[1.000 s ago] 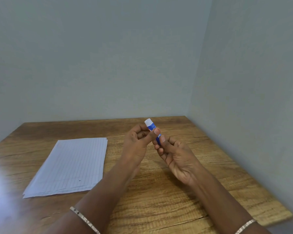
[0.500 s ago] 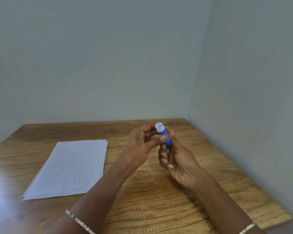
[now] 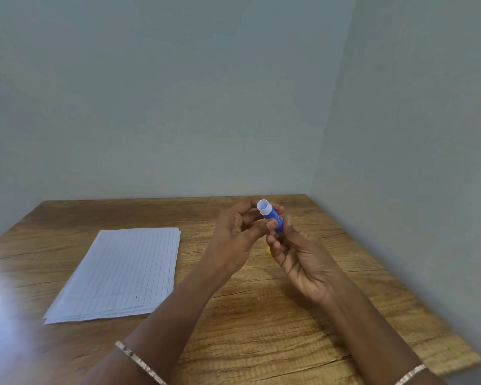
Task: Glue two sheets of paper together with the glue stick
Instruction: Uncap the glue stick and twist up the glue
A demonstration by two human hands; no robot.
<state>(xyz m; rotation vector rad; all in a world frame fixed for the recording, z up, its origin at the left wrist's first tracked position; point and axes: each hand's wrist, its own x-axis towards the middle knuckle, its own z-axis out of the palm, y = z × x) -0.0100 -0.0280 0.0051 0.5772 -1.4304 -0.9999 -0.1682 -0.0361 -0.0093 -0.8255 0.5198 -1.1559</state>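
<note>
Grey-green walls meet in a corner at about 1 o'clock; wood-grain desk (image 3: 261, 315) fills the lower frame.

Lined paper stack (image 3: 117, 273) lies flat at 9 o'clock from my hands, well apart from them, edges slightly fanned. Looks like several sheets, can't count.

Both hands are up off the desk, centre-right. Left hand (image 3: 233, 237) is curled, thumb tip touching the blue barrel, other fingers loosely bent around the top end. Right hand (image 3: 303, 262) pinches the lower end of the glue stick (image 3: 272, 216) between thumb and fingers. Stick is tilted, white open end pointing to 11 o'clock, toward the camera. No cap on it. A small yellow bit (image 3: 268, 250) peeks out below the right fingers; possibly the cap, can't tell.

My read: step in hand is winding the glue up.

- Hold the barrel still with the left, twist the base with the right.
- Raise only a little glue; too much snaps or smears.
- Check glue shows above the white rim before going to paper.
- Then swing to 9 o'clock, pin the top sheet with one hand before stroking.
</note>
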